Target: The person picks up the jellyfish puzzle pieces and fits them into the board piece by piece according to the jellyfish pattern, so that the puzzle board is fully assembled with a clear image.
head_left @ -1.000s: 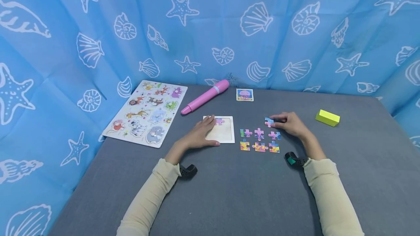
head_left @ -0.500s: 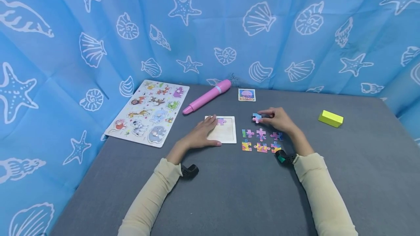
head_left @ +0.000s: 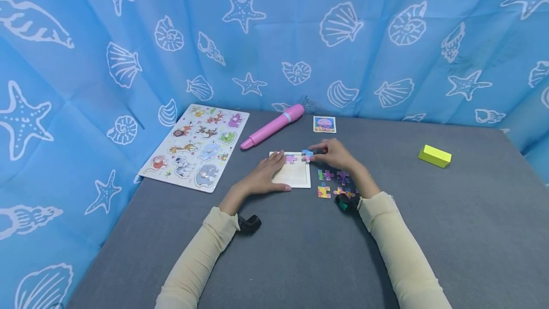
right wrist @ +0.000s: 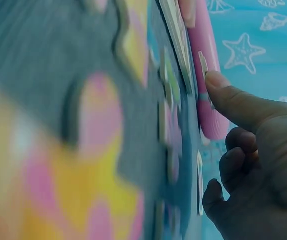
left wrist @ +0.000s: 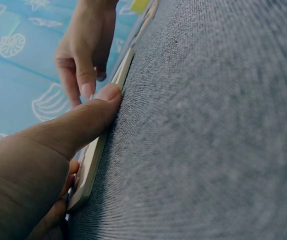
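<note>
In the head view, my right hand (head_left: 336, 155) pinches a blue-and-pink jigsaw piece (head_left: 306, 155) between thumb and fingers, over the top right corner of a shallow wooden puzzle tray (head_left: 296, 178). In the right wrist view, this piece (right wrist: 203, 64) appears edge-on at the thumb tip. My left hand (head_left: 262, 178) holds the tray from its left side, fingers over the upper left and thumb (left wrist: 96, 111) along the near edge. A pink piece (head_left: 290, 159) lies inside the tray near the top, by the left fingertips.
Right of the tray lie several loose pieces, including a yellow one (head_left: 323, 192); my right wrist covers some. Behind are a fat pink pen-shaped object (head_left: 272, 127) and a small jellyfish picture (head_left: 324, 124). An animal puzzle board (head_left: 197, 149) lies left, a yellow block (head_left: 435, 156) right.
My right hand has carried the blue-and-pink piece left, from above the loose pieces to the tray's top right corner. My left hand stays on the tray.
</note>
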A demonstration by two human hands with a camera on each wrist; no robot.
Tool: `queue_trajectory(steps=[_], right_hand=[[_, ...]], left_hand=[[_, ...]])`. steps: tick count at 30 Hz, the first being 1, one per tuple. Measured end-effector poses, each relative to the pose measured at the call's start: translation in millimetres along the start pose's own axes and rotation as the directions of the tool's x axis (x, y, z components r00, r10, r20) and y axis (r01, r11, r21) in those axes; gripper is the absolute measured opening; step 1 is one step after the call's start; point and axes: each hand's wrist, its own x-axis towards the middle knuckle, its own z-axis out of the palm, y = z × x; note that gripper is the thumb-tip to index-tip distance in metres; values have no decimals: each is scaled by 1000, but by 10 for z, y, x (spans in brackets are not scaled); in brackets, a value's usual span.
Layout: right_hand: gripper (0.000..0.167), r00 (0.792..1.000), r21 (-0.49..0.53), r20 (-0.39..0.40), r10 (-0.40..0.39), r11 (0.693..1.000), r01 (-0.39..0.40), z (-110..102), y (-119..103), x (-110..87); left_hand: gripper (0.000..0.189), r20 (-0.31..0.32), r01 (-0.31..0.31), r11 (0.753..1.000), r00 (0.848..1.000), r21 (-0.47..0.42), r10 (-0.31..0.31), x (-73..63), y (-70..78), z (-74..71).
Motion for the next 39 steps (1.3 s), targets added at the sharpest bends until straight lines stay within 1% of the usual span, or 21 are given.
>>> queue_trajectory(steps=[7,12,18,24,32,35,39], right_hand=[[32,999,-17,23,22,1000,-22,115,-70,78],[32,999,-19,36,16,1000,-15,162,-83,93],[35,999,-12,47,20,1000,-19,166,-111,80],[40,997,-17,58,42,999,-41,172,-122,76],[39,996,-41,71,62,997,-59,167,-139,79],[40,996,-59,73,59,997,-55,157,-173,65],[44,997,-138,49,54,989,-47,163,-189,66]], left_hand=[[91,5,1,1000,1000,2,-1,3,-1,-6],[91,11,5,1000,1000,-1,-5,2,3,-9],[91,3,1,1000,1000,4,-1,9,4,-12],[92,1,1,1000,1000,8,-1,3,3,-17],[92,9,3,1000,1000,3,-3,7,7,-23],[92,12,7,1000,1000,3,-7,7,6,-22],[92,11,7,1000,1000,8,-8,8,-4,-13]])
